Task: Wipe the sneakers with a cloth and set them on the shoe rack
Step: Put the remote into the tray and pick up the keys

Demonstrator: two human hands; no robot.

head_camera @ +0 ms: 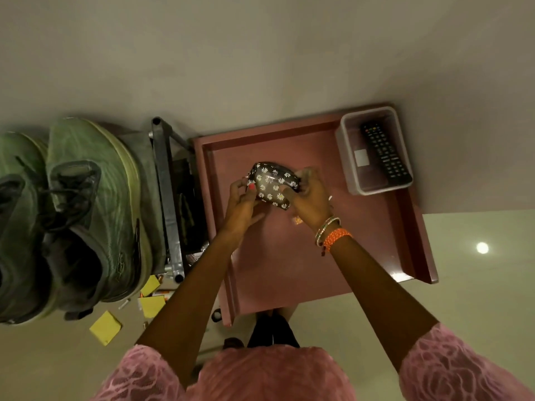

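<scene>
My pink sleeves (269, 374) sit closest, both arms reaching to 12 o'clock over the pink surface (289, 256). Left hand (241, 202) and right hand (311, 198) both have fingers curled round a dark daisy-print pouch (272, 183) — held between them. The green sneakers (86, 215) rest on the rack (168, 198) at 9 o'clock. A remote (386, 153) lies in a tub (346, 157) at 1 o'clock.

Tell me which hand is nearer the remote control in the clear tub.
Right. The right hand grips the daisy-print pouch on the side toward the remote control; the left hand holds the pouch's far side.
</scene>
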